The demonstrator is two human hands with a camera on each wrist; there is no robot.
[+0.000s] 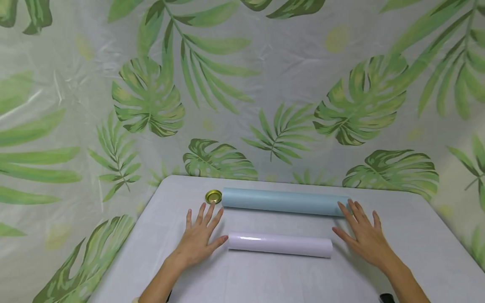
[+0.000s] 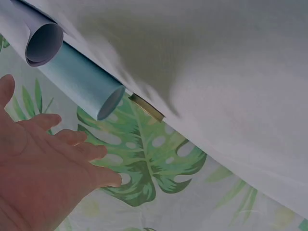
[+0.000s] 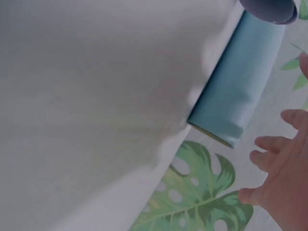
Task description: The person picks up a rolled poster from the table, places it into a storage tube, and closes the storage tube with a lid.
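Note:
A pale lilac roll of glossy paper (image 1: 280, 245) lies across the table, hollow at its end in the left wrist view. Behind it lies a longer light blue roll (image 1: 284, 202). My left hand (image 1: 201, 236) has its fingers spread just left of the lilac roll, its thumb near that roll's left end. In the head view its fingertips reach toward a round gold tin lid (image 1: 214, 197). My right hand (image 1: 363, 235), fingers apart, is over the right end of the blue roll. In the right wrist view a gap shows between those fingers and the blue roll (image 3: 236, 82).
Both rolls lie on a white table (image 1: 265, 277) with rounded far corners. Right behind it hangs a leaf-patterned sheet (image 1: 284, 84). A small dark object (image 1: 386, 298) shows at the bottom edge beside the right forearm.

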